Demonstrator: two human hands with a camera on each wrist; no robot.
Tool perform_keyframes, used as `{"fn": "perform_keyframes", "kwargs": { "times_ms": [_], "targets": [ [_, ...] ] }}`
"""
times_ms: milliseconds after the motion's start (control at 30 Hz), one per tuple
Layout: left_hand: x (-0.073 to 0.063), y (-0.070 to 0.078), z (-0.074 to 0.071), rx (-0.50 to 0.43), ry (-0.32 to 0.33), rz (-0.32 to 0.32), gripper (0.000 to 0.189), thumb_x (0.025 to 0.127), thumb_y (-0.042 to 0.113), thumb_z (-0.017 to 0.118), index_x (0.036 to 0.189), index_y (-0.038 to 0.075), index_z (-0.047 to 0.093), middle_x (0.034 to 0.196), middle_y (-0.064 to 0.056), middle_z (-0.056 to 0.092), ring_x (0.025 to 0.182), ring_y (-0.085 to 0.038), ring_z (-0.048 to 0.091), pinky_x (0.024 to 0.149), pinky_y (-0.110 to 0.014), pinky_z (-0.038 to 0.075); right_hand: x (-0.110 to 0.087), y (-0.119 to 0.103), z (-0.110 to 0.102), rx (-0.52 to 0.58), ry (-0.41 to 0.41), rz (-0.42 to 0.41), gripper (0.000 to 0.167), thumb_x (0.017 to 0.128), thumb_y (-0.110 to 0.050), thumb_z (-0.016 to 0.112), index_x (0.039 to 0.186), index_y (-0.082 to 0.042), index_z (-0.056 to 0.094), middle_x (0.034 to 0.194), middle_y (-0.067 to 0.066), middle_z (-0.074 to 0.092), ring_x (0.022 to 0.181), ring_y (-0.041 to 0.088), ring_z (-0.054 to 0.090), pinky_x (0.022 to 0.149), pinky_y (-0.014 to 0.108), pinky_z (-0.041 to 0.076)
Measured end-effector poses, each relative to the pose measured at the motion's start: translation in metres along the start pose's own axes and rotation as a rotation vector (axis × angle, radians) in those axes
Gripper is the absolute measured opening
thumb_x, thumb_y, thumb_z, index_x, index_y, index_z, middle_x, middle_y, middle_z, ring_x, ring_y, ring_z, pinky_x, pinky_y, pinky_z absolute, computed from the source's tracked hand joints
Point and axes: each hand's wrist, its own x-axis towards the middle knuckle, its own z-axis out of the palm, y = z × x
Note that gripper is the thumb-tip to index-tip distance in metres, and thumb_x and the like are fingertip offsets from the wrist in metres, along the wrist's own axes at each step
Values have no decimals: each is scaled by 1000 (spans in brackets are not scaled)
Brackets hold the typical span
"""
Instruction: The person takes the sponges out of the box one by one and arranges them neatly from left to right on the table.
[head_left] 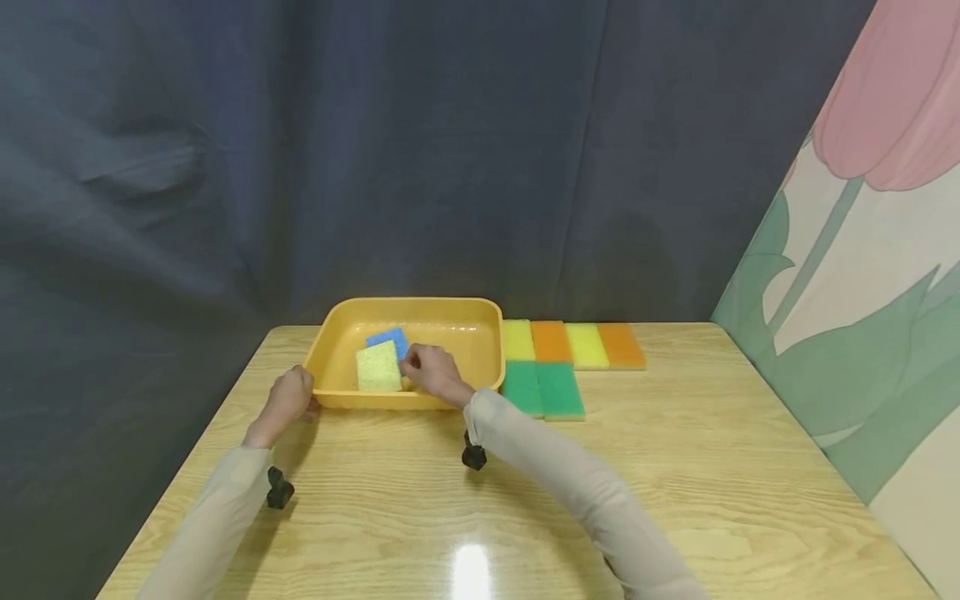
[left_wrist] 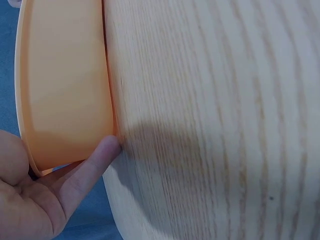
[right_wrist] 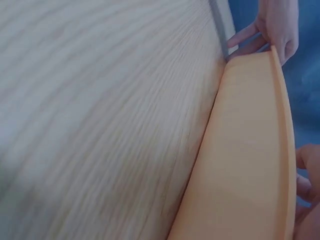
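My left hand (head_left: 288,398) grips the front left corner of a yellow plastic tray (head_left: 495,333). In the left wrist view a finger (left_wrist: 92,170) lies along the tray's outer wall, reaching the table at its base. My right hand (head_left: 433,369) is inside the tray with its fingers bent, right beside a pale yellow sponge (head_left: 377,368). Behind and partly under that sponge lies a blue sponge (head_left: 393,337). Whether the right fingertips pinch a sponge is hidden; the tray's front wall (right_wrist: 245,150) covers much of that hand in the right wrist view.
Right of the tray, a row of yellow (head_left: 518,342) and orange sponges (head_left: 551,342) lies flat along the table's back edge. Two green sponges (head_left: 558,390) lie in front of them. A dark curtain (head_left: 450,150) hangs behind the wooden table (head_left: 675,467); a flower-patterned surface (head_left: 862,350) borders its right side.
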Motion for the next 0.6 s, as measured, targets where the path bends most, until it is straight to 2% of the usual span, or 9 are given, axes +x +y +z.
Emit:
{"fn": "perform_keyframes", "kwargs": {
  "times_ms": [300, 500, 600],
  "targets": [
    [0, 3, -1, 21, 9, -4, 33, 102, 6, 23, 94, -14, 48, 77, -29, 58, 52, -24, 65, 47, -31, 57, 0, -11, 5, -16, -13, 61, 16, 100, -26, 59, 101, -12, 67, 87, -3, 65, 65, 10, 56, 62, 24, 49],
    [2, 1, 1, -18, -5, -20, 33, 102, 6, 22, 95, -14, 48, 77, -29, 59, 54, -27, 67, 48, -32, 59, -1, -9, 10, 0, -26, 85, 12, 98, -24, 63, 96, -12, 65, 87, -2, 64, 67, 11, 57, 63, 25, 50],
    [2, 1, 1, 4, -3, -8, 32, 102, 6, 23, 93, -14, 48, 76, -28, 59, 54, -27, 67, 47, -31, 58, -2, -7, 12, 8, -44, 93, 11, 98, -24, 63, 94, -13, 64, 86, -3, 63, 68, 11, 56, 61, 25, 49]
  ]
}}
